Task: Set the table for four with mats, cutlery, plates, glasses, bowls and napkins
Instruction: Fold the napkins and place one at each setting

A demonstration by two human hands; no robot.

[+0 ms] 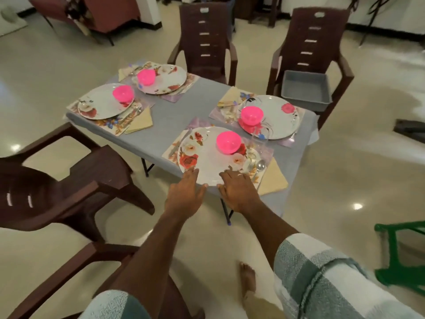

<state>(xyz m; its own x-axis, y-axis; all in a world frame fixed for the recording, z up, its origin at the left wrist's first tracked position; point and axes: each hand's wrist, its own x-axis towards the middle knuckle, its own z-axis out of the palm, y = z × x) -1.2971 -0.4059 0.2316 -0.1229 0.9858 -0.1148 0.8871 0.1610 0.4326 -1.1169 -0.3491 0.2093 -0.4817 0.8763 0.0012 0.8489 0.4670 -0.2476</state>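
A small table with a grey cloth point(174, 116) carries four place settings. Each has a floral mat, a floral plate, a pink bowl and a folded yellow napkin. The nearest plate point(207, 164) holds a pink bowl point(228, 142), with a clear glass point(259, 140), a spoon and fork point(256, 166) and a napkin point(274, 178) to its right. My left hand point(185, 192) and my right hand point(236, 189) lie with straight fingers on the near rim of this plate. The other plates sit at far left point(101, 107), back point(170, 75) and right point(276, 116).
Brown plastic chairs stand behind the table point(207, 38), at back right point(312, 42) and at near left point(57, 180). A grey tray point(305, 89) rests on the back-right chair's seat. A green stool point(400, 254) is at the right. My bare foot point(247, 277) is on the tiled floor.
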